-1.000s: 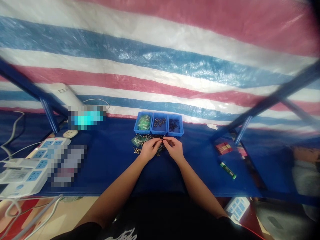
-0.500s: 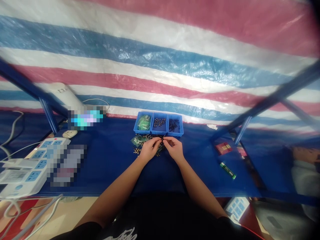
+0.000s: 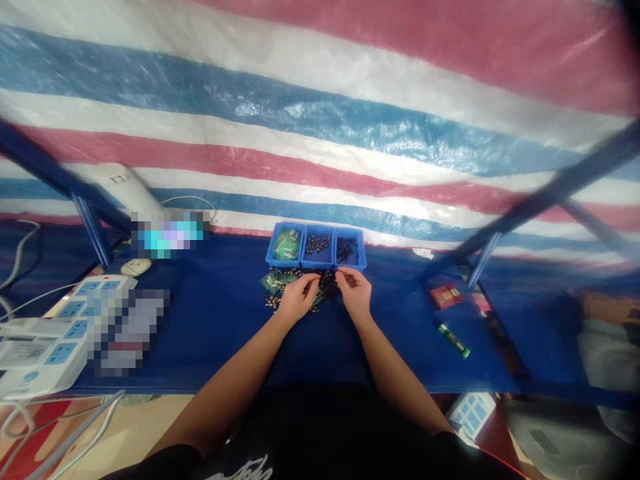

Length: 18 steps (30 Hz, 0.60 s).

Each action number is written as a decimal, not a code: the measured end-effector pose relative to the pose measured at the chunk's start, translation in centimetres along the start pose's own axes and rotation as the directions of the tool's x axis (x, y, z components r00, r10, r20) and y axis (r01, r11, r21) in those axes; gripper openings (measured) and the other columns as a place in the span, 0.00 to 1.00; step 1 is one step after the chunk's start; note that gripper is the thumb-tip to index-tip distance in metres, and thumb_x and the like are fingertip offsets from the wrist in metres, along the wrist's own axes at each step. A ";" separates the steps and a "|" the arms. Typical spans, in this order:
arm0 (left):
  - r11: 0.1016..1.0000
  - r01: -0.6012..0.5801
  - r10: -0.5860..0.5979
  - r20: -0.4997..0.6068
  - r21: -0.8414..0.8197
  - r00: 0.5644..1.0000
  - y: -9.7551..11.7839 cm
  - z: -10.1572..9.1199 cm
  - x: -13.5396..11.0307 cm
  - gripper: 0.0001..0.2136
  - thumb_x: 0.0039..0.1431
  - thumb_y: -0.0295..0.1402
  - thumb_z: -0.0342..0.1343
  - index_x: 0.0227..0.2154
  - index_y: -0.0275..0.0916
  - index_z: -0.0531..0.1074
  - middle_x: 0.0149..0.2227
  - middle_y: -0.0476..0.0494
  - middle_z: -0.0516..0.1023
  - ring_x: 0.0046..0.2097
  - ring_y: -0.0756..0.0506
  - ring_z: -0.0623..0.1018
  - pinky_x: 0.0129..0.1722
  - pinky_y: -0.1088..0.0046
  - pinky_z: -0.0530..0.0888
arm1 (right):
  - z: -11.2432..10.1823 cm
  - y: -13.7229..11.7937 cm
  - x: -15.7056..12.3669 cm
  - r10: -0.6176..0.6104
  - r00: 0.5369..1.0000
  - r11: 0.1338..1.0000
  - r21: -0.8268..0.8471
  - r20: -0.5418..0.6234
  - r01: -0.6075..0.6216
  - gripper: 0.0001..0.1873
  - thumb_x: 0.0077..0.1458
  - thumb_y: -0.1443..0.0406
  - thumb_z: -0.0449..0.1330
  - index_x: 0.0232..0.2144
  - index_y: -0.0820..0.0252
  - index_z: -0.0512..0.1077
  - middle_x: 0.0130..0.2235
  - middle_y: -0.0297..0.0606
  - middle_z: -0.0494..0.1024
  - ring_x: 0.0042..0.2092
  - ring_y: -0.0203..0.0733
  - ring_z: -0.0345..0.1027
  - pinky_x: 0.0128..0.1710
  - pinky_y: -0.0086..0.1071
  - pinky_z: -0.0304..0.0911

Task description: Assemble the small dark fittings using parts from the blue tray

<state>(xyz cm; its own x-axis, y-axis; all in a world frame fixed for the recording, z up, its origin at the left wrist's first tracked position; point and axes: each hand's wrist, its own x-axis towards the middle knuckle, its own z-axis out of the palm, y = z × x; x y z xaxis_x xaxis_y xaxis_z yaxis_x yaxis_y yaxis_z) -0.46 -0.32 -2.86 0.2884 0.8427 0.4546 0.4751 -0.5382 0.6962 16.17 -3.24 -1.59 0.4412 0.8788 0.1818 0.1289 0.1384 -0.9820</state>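
Note:
My left hand [image 3: 299, 297] is closed in a pinch over a pile of small parts on the blue table; what lies between its fingertips is too small to make out. My right hand [image 3: 355, 292] is just in front of the right-hand bin, its thumb and fingertips drawn together, their contents unclear. Under and between the hands lie green circuit boards [image 3: 273, 281], small brass-coloured parts [image 3: 273, 303] and dark pieces. Behind them, three joined blue bins [image 3: 301, 265] hold green boards [image 3: 287, 245], brass-coloured parts [image 3: 317, 244] and thin black parts [image 3: 346, 251].
A white power strip [image 3: 70, 333] with plugs and a blurred-out flat object [image 3: 133, 330] lie left. To the right are a red packet [image 3: 445, 296] and a green tube-like item [image 3: 454, 341]. Blue frame bars [image 3: 545, 193] slant up at both sides, before a striped sheet [image 3: 320, 160].
My right hand has moved a little to the right and away from my left hand, widening the gap between their fingertips. The left hand stays nearly in place.

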 end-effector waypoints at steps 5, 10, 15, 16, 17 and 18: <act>1.000 -0.020 0.020 -0.005 0.016 1.000 -0.1 0.1 0.1 0.11 0.64 0.36 0.49 0.42 0.39 0.73 0.30 0.47 0.78 0.26 0.51 0.75 0.29 0.77 0.71 | -0.8 0.3 1.3 0.047 0.992 0.999 0.015 -0.116 -0.046 0.21 0.53 0.54 0.60 0.42 0.64 0.75 0.34 0.42 0.80 0.34 0.42 0.74 0.35 0.37 0.73; 1.000 -0.015 0.015 -0.004 0.015 1.000 -0.2 0.2 0.0 0.11 0.64 0.36 0.49 0.42 0.39 0.74 0.29 0.47 0.78 0.25 0.52 0.74 0.29 0.77 0.71 | -1.4 0.8 2.4 0.050 0.998 0.998 0.042 0.023 -0.051 0.27 0.54 0.54 0.59 0.52 0.63 0.71 0.45 0.46 0.79 0.36 0.43 0.76 0.33 0.37 0.73; 1.000 -0.013 0.013 -0.006 0.029 1.000 -0.1 0.2 0.1 0.11 0.64 0.36 0.49 0.41 0.39 0.74 0.29 0.47 0.78 0.25 0.52 0.74 0.28 0.77 0.71 | -1.7 0.5 1.8 -0.099 0.995 0.982 -0.159 0.003 0.098 0.16 0.58 0.57 0.56 0.41 0.60 0.77 0.36 0.41 0.80 0.32 0.40 0.73 0.35 0.36 0.71; 1.000 -0.016 0.016 -0.005 0.027 1.000 -0.1 0.2 0.1 0.10 0.64 0.36 0.49 0.41 0.39 0.74 0.30 0.47 0.78 0.25 0.52 0.74 0.28 0.77 0.71 | -1.6 0.6 1.7 -0.147 0.989 0.962 -0.229 0.020 0.147 0.14 0.57 0.58 0.56 0.39 0.58 0.77 0.36 0.40 0.80 0.32 0.40 0.72 0.36 0.36 0.70; 1.000 -0.019 0.019 -0.004 0.023 1.000 -0.1 0.2 0.1 0.10 0.64 0.36 0.49 0.41 0.39 0.74 0.30 0.47 0.78 0.25 0.52 0.74 0.28 0.77 0.71 | -1.6 0.7 1.6 -0.182 0.982 0.936 -0.298 0.056 0.191 0.13 0.57 0.60 0.56 0.38 0.57 0.78 0.37 0.39 0.80 0.32 0.40 0.71 0.38 0.36 0.69; 1.000 -0.021 0.021 -0.004 0.019 1.000 -0.1 0.2 0.1 0.10 0.64 0.36 0.49 0.41 0.39 0.74 0.30 0.47 0.78 0.26 0.52 0.75 0.28 0.77 0.71 | -1.5 0.9 1.5 -0.201 0.974 0.905 -0.361 0.100 0.224 0.12 0.57 0.61 0.56 0.38 0.57 0.78 0.37 0.38 0.80 0.31 0.40 0.71 0.39 0.36 0.68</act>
<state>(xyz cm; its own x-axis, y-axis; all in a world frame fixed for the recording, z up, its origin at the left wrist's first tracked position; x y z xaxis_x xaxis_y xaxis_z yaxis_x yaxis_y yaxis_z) -0.34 -0.23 -2.97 0.2949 0.8313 0.4712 0.4845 -0.5551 0.6761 18.32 -2.48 -2.10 0.3153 0.8741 0.3695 0.5365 0.1570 -0.8292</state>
